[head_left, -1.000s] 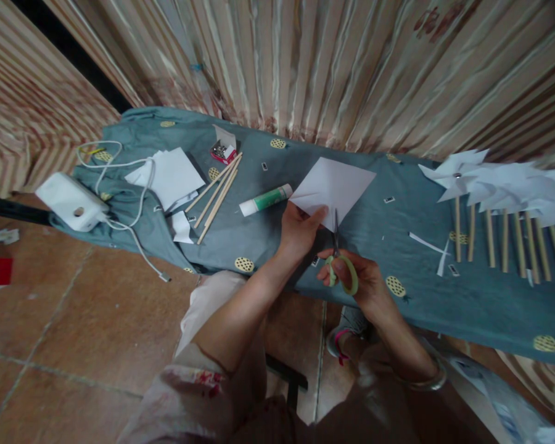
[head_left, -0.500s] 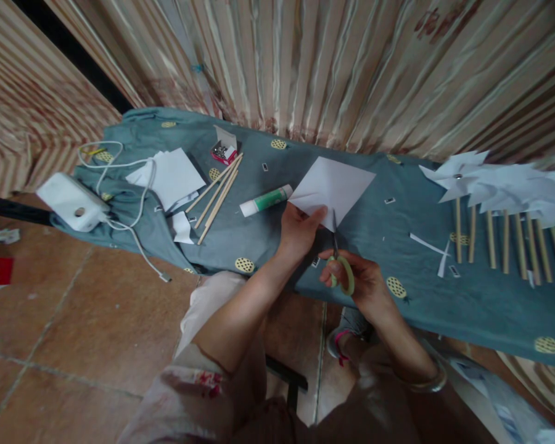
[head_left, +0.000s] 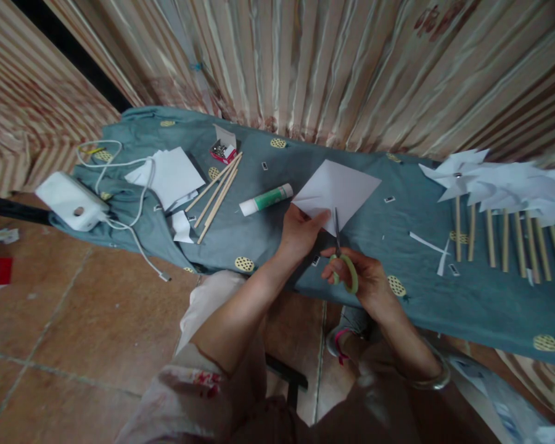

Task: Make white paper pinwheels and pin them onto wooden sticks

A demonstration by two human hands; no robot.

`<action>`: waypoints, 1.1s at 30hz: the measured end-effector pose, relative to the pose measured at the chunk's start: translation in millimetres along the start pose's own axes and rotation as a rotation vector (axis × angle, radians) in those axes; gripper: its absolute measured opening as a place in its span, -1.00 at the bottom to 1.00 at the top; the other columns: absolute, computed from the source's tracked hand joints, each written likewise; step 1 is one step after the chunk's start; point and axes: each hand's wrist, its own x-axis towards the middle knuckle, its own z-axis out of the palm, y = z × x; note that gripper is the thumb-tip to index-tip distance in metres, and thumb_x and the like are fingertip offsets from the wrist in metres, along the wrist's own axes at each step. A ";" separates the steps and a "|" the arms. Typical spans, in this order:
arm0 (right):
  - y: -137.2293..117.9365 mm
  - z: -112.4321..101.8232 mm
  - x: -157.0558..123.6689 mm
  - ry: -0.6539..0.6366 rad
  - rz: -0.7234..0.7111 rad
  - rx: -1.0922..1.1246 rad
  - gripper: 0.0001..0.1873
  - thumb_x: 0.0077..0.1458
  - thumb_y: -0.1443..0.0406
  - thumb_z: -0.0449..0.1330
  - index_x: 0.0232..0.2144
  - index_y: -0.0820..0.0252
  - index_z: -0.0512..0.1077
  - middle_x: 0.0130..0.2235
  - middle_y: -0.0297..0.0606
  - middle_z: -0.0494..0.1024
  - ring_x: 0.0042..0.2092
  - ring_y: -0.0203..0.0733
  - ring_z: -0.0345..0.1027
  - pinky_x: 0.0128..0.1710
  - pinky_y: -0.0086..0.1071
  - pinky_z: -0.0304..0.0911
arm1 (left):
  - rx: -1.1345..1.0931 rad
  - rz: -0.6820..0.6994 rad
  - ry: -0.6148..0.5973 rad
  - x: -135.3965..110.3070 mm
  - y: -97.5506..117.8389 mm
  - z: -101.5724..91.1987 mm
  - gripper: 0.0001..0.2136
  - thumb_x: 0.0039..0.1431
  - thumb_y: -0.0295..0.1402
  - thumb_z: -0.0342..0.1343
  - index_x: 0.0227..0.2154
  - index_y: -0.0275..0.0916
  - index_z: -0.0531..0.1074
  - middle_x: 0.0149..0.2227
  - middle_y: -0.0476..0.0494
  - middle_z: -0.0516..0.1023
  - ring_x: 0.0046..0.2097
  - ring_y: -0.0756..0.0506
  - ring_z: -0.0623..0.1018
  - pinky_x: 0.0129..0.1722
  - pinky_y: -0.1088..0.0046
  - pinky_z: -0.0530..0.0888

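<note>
A white paper square (head_left: 340, 182) is turned with one corner toward me. My left hand (head_left: 300, 231) pinches its left side near the lower corner, thumb on top. In my right hand (head_left: 358, 271) is a pair of scissors (head_left: 348, 266) with light green handles, fingers through the loops. The blades lie at the paper's near corner and point toward its middle. Just left of the paper lies a glue stick (head_left: 267, 199) with a green label. Thin paper strips (head_left: 429, 245) rest to the right of my right hand.
Paper pinwheels (head_left: 513, 185) on wooden sticks lie in a row at the right. To the left are loose wooden sticks (head_left: 219, 197), a small open box of pins (head_left: 224, 151), stacked white paper (head_left: 173, 179) and a white power bank (head_left: 74, 200) with a cable. A pleated curtain (head_left: 305, 68) hangs behind.
The paper and both hands have shifted slightly to the right. The scissors have moved along with them, their blades still at the paper's near corner.
</note>
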 end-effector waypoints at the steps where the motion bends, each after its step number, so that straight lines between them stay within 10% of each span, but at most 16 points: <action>1: -0.2 0.0 0.0 -0.001 0.003 0.006 -0.58 -0.18 -0.05 0.43 -0.38 0.10 0.55 -0.52 -0.36 0.55 -0.52 -0.31 0.40 -0.51 -0.43 0.37 | 0.004 0.003 0.004 0.4 -0.5 0.0 -0.92 -0.05 -0.46 0.22 -0.46 -0.23 0.43 -0.49 0.01 0.50 -0.44 0.02 0.45 -0.43 0.53 0.36; 33: 4.6 -1.6 4.0 0.039 -0.047 -0.029 -0.66 -0.16 0.03 0.44 -0.40 0.09 0.55 -0.55 -0.37 0.56 -0.57 -0.30 0.38 -0.56 -0.39 0.36 | -0.032 -0.013 -0.012 -2.3 -0.4 1.0 -0.93 -0.06 -0.48 0.22 -0.51 -0.23 0.43 -0.55 0.05 0.46 -0.51 0.05 0.40 -0.51 0.54 0.31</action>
